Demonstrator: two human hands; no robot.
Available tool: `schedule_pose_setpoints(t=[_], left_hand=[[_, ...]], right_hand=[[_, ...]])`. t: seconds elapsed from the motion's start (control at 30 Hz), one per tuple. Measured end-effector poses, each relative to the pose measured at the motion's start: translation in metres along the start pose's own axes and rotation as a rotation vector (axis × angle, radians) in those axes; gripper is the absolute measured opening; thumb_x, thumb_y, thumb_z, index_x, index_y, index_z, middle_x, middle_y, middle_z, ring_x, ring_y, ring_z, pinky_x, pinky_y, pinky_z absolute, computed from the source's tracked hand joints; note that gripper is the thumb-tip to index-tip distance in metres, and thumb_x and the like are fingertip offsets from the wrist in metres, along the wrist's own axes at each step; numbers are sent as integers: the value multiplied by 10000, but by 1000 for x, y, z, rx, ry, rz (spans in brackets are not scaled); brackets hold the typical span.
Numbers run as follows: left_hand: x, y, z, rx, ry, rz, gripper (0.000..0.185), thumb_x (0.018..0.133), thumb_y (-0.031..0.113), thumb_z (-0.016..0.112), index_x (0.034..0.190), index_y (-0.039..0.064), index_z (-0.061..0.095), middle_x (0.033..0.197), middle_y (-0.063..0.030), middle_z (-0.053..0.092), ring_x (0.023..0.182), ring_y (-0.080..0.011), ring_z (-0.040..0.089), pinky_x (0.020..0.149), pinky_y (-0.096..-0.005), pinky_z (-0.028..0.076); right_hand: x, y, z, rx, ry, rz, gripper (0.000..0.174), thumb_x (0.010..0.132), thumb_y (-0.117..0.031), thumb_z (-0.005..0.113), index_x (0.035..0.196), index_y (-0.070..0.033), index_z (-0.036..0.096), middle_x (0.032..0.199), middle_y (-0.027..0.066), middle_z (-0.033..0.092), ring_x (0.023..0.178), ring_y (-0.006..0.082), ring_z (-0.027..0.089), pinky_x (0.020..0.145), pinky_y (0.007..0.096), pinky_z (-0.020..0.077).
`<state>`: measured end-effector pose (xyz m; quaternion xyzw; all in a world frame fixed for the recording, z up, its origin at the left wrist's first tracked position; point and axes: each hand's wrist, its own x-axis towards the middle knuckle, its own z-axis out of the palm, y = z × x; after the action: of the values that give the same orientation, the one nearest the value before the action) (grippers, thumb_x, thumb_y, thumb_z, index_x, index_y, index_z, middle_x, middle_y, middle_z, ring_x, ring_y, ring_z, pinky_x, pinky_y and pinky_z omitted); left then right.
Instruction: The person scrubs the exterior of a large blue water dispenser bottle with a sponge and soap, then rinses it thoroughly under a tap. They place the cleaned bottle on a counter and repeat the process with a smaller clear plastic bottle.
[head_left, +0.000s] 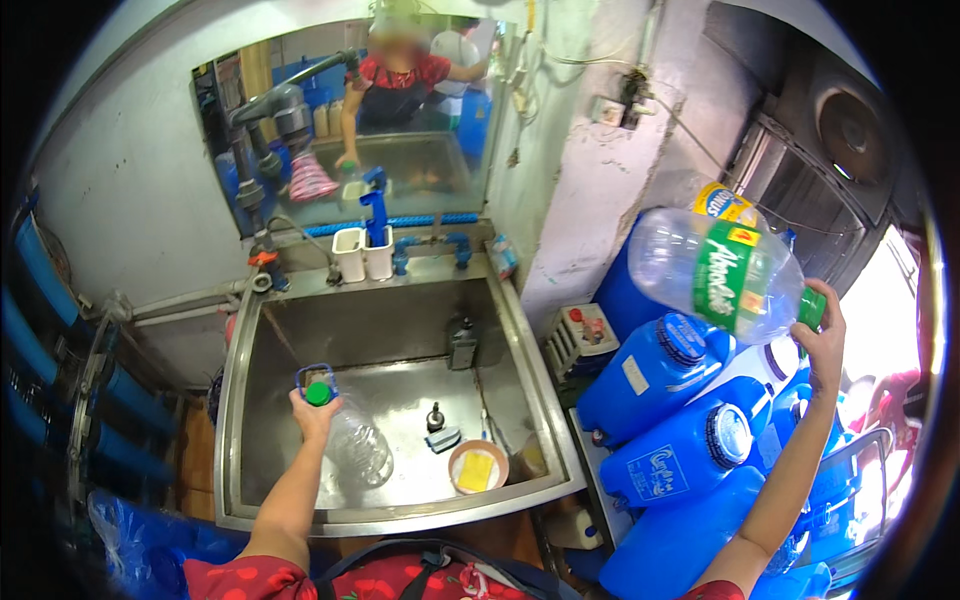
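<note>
My left hand grips the green cap and neck of a clear plastic bottle, which leans inside the stainless steel sink. At the far right, raised above blue water containers, my right hand holds a large clear plastic bottle by its green cap; its label is green. Toward the near right corner of the sink, a brown bowl contains a yellow sponge. A brush lies near the sink's middle, and a dark bottle stands against its back wall.
Several blue water containers crowd the right side. White holders with a blue tool stand on the sink's back ledge, near a faucet valve. Above is a wall mirror. Blue filter cylinders line the left; a person is partly visible far right.
</note>
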<state>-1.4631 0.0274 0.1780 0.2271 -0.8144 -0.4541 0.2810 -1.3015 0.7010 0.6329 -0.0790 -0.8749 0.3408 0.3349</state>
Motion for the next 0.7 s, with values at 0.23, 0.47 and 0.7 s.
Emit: schedule_pose_setpoints(t=[0.23,0.47,0.7], left_hand=[[-16,-27,6,-52,-134,-89,852,522,238,962,1195,61,471,1091,-163,650,1003,-347,635,892,-420,489],[-3,-60,-22,32,-353,-100,917,542,266,969,1278,67,461,1217,-177,630,1099,-374,623,943,-440,494],[5,-86,-11,-113,-440,-54,1017,538,304,972,1357,44,428,1302,-176,583,1197,-343,576,1024,-444,441]], right_hand=[[-40,-98,297,23,-374,-400,542,553,-122,738,1087,-80,650,1045,142,649,987,307,638,919,373,502],[-114,-64,588,-279,-732,-318,696,586,-177,848,1222,-151,568,1202,116,545,1190,347,508,943,485,503],[-138,-13,693,-573,-640,-452,685,642,-176,849,1244,-132,528,1281,112,537,1296,313,430,1029,637,363]])
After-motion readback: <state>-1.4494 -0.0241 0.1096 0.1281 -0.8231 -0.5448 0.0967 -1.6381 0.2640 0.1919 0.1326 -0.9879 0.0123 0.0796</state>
